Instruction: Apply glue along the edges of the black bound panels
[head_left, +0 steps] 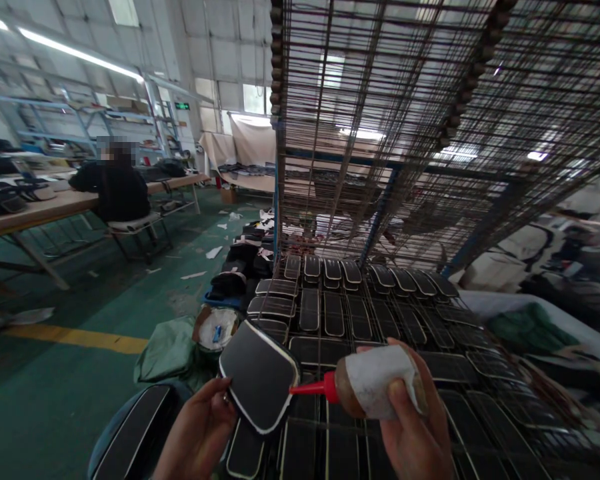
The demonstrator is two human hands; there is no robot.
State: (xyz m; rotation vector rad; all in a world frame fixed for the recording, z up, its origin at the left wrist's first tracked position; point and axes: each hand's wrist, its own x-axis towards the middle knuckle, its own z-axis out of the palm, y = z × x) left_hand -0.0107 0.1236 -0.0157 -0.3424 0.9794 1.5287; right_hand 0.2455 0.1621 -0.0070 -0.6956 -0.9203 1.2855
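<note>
My left hand (200,427) holds a flat black piece (260,377) with a white glued edge, tilted up in front of me. My right hand (410,417) grips a brown squeeze bottle (375,383) wrapped in white tape. Its red nozzle (310,388) touches the right edge of the black piece. Below both hands lies a wire rack (480,373) covered with several similar black pieces (335,313) in rows.
Wire rack shelves (430,133) hang close overhead. A pile of black pieces (240,267) and a green bag (167,353) lie on the green floor at left. A person in black (117,187) sits at a long table (30,210) far left.
</note>
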